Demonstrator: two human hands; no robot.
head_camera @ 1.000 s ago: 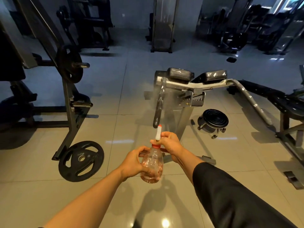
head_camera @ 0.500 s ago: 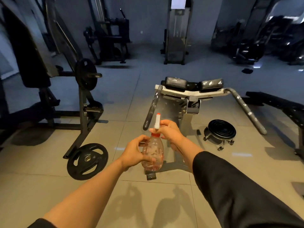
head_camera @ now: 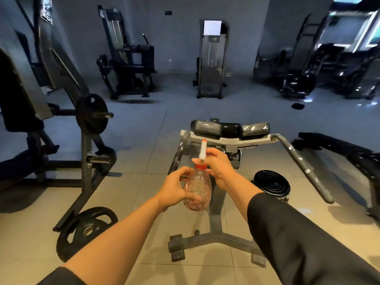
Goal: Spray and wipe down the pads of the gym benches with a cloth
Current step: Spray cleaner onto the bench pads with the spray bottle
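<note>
Spray bottle [head_camera: 197, 189]: clear plastic, rounded body, red collar, white trigger head pointing up and away from me. Held upright in front of my chest, between both hands, above the tiled floor [head_camera: 133, 161].

Left hand [head_camera: 177, 190]: my fingers and thumb wrap the bottle's body from the left side, gripping it.

Right hand [head_camera: 219, 168]: curled round the bottle's neck and trigger head, fingers closed on it. Dark sleeve [head_camera: 298, 243] covers my right forearm; my left forearm is bare up to a dark cuff at the bottom edge.

Bench [head_camera: 216, 202]: grey metal frame directly ahead of the bottle, its T-shaped foot on the floor below my hands. Two black pads [head_camera: 207, 128] side by side at its far top, glossy, with a darker section between them. A grey angled bar runs down to the right.

Weight plate [head_camera: 86, 231]: black, leaning against the rack [head_camera: 86, 161] at my left; a second plate is mounted on the rack's peg higher up.

Coiled black item [head_camera: 271, 185]: on the floor right of the bench; I cannot tell what it is.

Machines: several against the far wall, dim.
</note>
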